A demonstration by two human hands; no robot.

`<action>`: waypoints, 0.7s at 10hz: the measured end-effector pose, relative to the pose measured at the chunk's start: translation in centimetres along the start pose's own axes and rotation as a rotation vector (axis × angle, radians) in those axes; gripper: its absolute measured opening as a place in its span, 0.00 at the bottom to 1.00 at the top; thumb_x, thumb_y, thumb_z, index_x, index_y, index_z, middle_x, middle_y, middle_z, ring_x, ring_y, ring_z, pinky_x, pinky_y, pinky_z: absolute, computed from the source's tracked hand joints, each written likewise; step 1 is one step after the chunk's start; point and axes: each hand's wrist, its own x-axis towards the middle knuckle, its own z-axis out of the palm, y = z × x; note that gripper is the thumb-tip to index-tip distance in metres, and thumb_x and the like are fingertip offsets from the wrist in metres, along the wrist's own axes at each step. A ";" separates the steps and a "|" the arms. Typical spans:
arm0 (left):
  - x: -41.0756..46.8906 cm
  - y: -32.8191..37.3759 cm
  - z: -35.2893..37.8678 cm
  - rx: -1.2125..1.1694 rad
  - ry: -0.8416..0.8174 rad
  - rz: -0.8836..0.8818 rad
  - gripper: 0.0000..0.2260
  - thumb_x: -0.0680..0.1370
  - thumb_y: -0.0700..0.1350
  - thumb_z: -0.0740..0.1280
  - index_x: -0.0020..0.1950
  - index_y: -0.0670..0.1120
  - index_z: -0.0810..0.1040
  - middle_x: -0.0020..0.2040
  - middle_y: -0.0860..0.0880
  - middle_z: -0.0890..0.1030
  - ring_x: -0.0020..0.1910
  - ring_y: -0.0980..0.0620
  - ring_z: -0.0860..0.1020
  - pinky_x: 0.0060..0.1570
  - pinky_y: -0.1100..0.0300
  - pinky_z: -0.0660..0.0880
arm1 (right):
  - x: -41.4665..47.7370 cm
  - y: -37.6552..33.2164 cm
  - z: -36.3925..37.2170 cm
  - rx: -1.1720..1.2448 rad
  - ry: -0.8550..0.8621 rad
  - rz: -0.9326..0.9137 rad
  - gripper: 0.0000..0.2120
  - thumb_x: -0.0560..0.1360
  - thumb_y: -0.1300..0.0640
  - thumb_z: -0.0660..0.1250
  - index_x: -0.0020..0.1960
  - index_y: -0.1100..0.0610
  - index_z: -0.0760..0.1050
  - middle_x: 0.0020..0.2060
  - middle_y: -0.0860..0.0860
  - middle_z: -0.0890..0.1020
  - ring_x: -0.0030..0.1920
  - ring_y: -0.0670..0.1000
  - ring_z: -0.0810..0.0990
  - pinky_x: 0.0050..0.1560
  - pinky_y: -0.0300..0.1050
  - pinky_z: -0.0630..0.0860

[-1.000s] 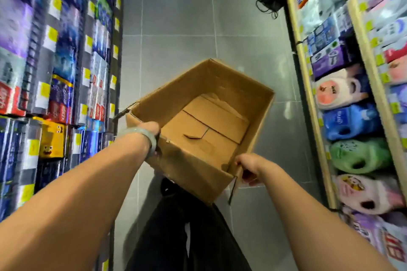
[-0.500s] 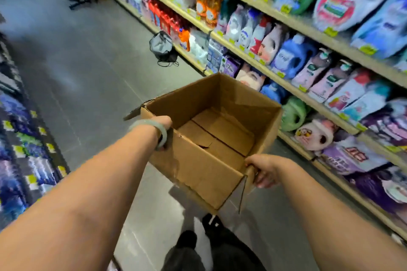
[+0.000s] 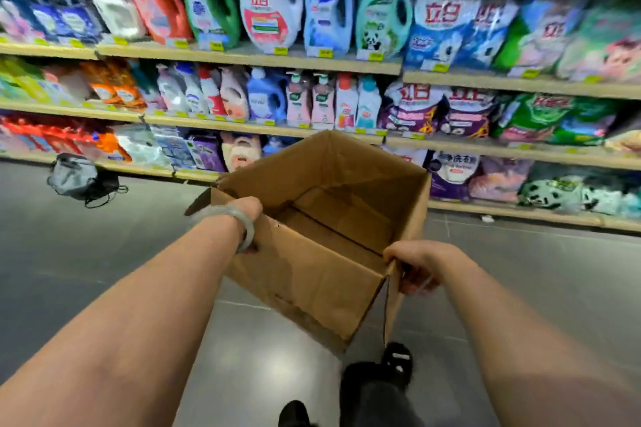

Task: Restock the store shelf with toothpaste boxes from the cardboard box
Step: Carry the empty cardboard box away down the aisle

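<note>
An open brown cardboard box [image 3: 312, 274] is held off the floor in front of me, and its inside shows only bare flaps, with no toothpaste boxes in sight. My left hand [image 3: 248, 210], with a pale bangle on the wrist, grips the box's left rim. My right hand [image 3: 414, 262] grips the near right corner, fingers curled around the edge. The store shelf [image 3: 249, 57] facing me holds detergent bottles and refill bags, not toothpaste.
A grey and black bag [image 3: 78, 178] lies on the grey tiled floor [image 3: 86, 263] at the foot of the shelf, left. My dark trousers and shoes [image 3: 397, 362] show below the box. Shelf boards with yellow price tags span the whole width.
My view has swung right, from looking down the aisle to facing the detergent shelf head-on. The box stays in both hands and sits more level.
</note>
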 end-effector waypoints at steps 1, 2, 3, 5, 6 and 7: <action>-0.2 2.9 5.1 -0.049 -0.045 -0.020 0.15 0.80 0.41 0.55 0.33 0.43 0.62 0.38 0.44 0.69 0.55 0.41 0.71 0.66 0.49 0.70 | 0.1 4.0 -2.6 0.068 0.010 0.018 0.25 0.73 0.43 0.62 0.60 0.62 0.74 0.46 0.58 0.84 0.38 0.53 0.83 0.40 0.44 0.81; -2.3 6.2 12.4 0.012 -0.079 0.001 0.06 0.78 0.42 0.57 0.49 0.39 0.67 0.47 0.39 0.72 0.54 0.40 0.74 0.61 0.44 0.73 | 0.6 10.6 -7.0 0.162 0.037 0.061 0.26 0.73 0.43 0.60 0.62 0.62 0.73 0.47 0.59 0.84 0.44 0.55 0.84 0.55 0.50 0.78; -4.1 8.7 18.0 0.081 -0.141 0.003 0.09 0.78 0.43 0.58 0.56 0.43 0.65 0.47 0.37 0.72 0.49 0.36 0.76 0.54 0.42 0.76 | 1.1 14.9 -10.0 0.207 0.050 0.099 0.26 0.74 0.43 0.58 0.62 0.61 0.73 0.48 0.59 0.84 0.44 0.54 0.84 0.58 0.51 0.77; -8.2 13.7 33.1 0.195 -0.306 -0.031 0.12 0.77 0.46 0.59 0.55 0.41 0.62 0.48 0.38 0.70 0.56 0.33 0.76 0.46 0.44 0.78 | 2.5 27.2 -19.2 0.308 0.091 0.191 0.25 0.75 0.44 0.58 0.63 0.62 0.72 0.51 0.59 0.82 0.47 0.55 0.83 0.59 0.50 0.77; -9.9 15.6 39.6 0.258 -0.389 -0.034 0.13 0.77 0.46 0.58 0.57 0.40 0.65 0.51 0.37 0.71 0.57 0.33 0.75 0.37 0.46 0.77 | 2.8 32.3 -23.0 0.362 0.111 0.232 0.26 0.75 0.44 0.58 0.64 0.62 0.71 0.53 0.60 0.82 0.46 0.55 0.82 0.58 0.50 0.76; -12.7 18.6 48.1 0.329 -0.458 -0.024 0.11 0.77 0.46 0.58 0.55 0.40 0.67 0.54 0.37 0.72 0.56 0.34 0.75 0.38 0.44 0.78 | 3.7 39.2 -27.6 0.456 0.144 0.286 0.25 0.75 0.44 0.59 0.62 0.62 0.72 0.53 0.59 0.82 0.49 0.55 0.82 0.60 0.51 0.76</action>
